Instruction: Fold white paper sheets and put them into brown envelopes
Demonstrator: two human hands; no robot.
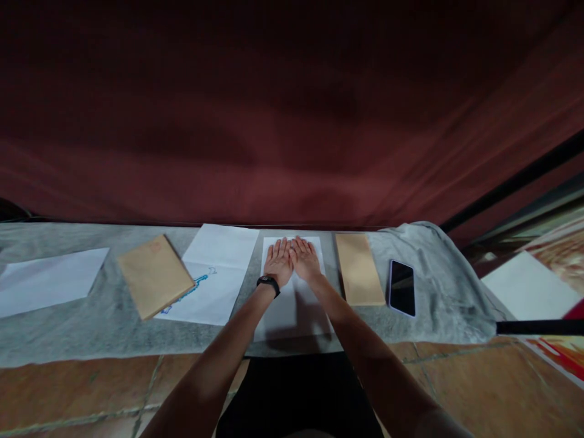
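Note:
A white sheet of paper [281, 316] lies on the grey cloth in front of me. My left hand [278, 263] rests flat on its far half, fingers stretched out, with a dark band on the wrist. Beside it my right hand [305, 258] lies flat on the same sheet, fingers also stretched forward. The two hands touch or nearly touch at the index fingers and thumbs. Neither hand grips anything. To the right of the sheet lies a brown envelope or pad [360, 271]. The far edge of the sheet shows just around the fingertips.
A brown packet [155, 277] overlaps a white sheet with a blue drawing [219, 292] on the left. Another white paper [50, 283] lies farther left. A phone [402, 288] sits at right on the grey cloth [438, 298]. A dark red curtain [292, 152] hangs behind.

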